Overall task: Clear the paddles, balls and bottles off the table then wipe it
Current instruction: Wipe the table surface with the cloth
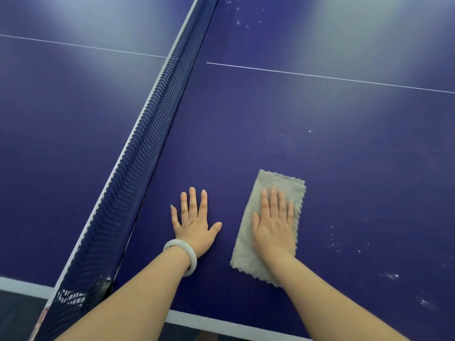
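On the far left, 1 half of the blue table (61,143) lies beyond the net (147,134), which runs diagonally from the near left edge to the top centre, its white top band facing left. Just right of the net, the left hand (194,226) rests flat on the surface, fingers straight and slightly spread, holding nothing; a pale bangle (183,254) circles its wrist. Beside it, apart from it, the right hand (274,226) presses flat on a grey cloth (268,217), fingers straight and close together, not curled round the fabric. The cloth lies on the near right half, close to the white edge line. Further right, white specks (391,275) dot the surface. A thin white centre line crosses both halves.
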`<state>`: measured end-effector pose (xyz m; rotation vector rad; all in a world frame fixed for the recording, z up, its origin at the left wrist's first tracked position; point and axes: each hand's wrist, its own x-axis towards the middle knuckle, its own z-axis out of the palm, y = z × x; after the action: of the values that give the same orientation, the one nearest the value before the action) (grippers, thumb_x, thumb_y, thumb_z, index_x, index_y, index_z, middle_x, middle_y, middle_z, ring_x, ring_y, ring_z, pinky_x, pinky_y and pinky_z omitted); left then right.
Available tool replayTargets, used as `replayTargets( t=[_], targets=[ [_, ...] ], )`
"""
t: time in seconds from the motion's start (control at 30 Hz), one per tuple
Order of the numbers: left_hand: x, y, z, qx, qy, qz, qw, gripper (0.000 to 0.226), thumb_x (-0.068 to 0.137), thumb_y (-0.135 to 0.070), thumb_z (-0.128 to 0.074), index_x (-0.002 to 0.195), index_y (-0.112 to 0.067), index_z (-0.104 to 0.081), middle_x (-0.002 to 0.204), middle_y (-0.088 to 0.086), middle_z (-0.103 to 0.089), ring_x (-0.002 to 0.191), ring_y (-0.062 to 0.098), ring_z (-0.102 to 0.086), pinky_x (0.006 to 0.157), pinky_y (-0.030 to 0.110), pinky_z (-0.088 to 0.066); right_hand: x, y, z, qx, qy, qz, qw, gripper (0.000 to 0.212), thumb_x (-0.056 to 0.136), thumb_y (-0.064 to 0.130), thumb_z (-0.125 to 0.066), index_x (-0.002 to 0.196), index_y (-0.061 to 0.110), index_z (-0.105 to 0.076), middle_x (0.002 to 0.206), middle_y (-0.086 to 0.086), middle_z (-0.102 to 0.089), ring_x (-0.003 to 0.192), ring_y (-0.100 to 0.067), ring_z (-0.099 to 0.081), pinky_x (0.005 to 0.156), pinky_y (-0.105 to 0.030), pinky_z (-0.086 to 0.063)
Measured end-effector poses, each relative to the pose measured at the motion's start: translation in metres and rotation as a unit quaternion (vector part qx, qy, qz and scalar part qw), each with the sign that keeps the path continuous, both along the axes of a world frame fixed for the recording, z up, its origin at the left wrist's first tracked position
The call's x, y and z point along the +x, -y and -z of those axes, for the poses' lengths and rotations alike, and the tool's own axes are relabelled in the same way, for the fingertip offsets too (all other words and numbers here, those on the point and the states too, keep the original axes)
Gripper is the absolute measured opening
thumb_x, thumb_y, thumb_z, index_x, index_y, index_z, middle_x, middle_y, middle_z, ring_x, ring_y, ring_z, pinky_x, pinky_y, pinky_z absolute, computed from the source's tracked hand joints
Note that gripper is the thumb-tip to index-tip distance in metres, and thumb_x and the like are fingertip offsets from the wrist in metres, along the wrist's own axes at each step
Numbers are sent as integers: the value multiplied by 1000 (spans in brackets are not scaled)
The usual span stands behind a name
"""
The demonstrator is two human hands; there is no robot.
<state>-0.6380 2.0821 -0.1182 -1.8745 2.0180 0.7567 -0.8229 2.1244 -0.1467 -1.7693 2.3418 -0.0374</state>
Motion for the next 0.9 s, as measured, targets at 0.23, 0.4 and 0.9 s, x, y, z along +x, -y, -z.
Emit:
replayTargets(
  t=[0.23,0.4,0.9],
  targets=[
    [2,0,3,-5,0,1,1000,96,94,-66,-38,146,-29,33,151,-1,46,139,22,41,115,50,21,-96,6,-3,19,-18,39,999,69,93,46,2,158,20,4,166,2,9,151,-13,14,123,-39,10],
    [-2,1,2,6,32,11,999,110,83,-80,-38,144,-27,37,152,3,44,141,26,39,115,52,19,-84,-52,-5,5,-34,229,973,67,97,40,-5,158,11,-1,166,-9,-2,153,-23,3,123,-46,1],
    [-3,0,4,-13,42,11,999,108,83,-81,-36,148,-28,31,155,2,40,144,25,34,118,52,15,-96,-87,1,-18,-26,87,996,66,96,37,-9,158,13,-12,166,-4,-5,153,-19,1,124,-45,-1]
  ],
)
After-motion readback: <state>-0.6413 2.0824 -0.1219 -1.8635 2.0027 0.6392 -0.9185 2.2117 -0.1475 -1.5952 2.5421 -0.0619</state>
